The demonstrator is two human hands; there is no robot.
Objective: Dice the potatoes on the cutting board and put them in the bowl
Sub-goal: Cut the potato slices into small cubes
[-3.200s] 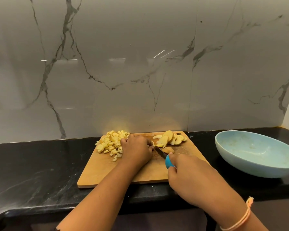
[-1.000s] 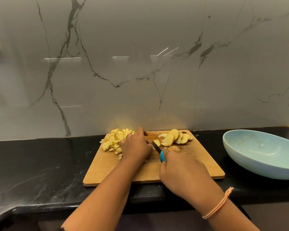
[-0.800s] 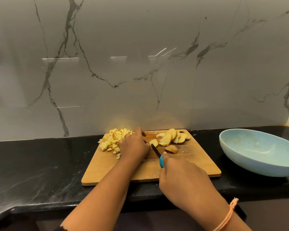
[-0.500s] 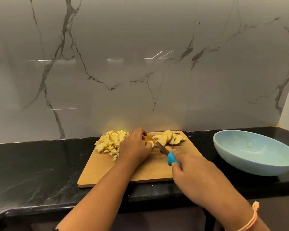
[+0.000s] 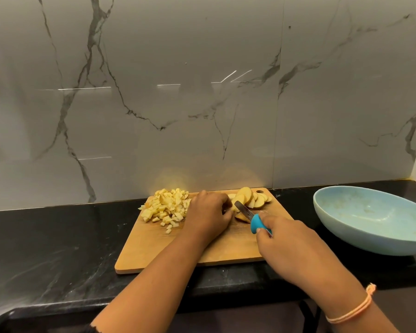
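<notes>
the left hand (image 5: 207,217) is laid on the far middle of the cutting board (image 5: 154,246), fingers curled onto a potato piece (image 5: 241,217). the knife (image 5: 249,215) is gripped by its blue handle in the right hand (image 5: 288,246), blade over that piece. diced potato (image 5: 166,207) is heaped at the board's far left corner, potato slices (image 5: 250,199) at its far right. the bowl (image 5: 346,234) is set right of the board.

Matt wooden cutting board (image 5: 154,248) on glossy black stone counter (image 5: 46,248).
</notes>
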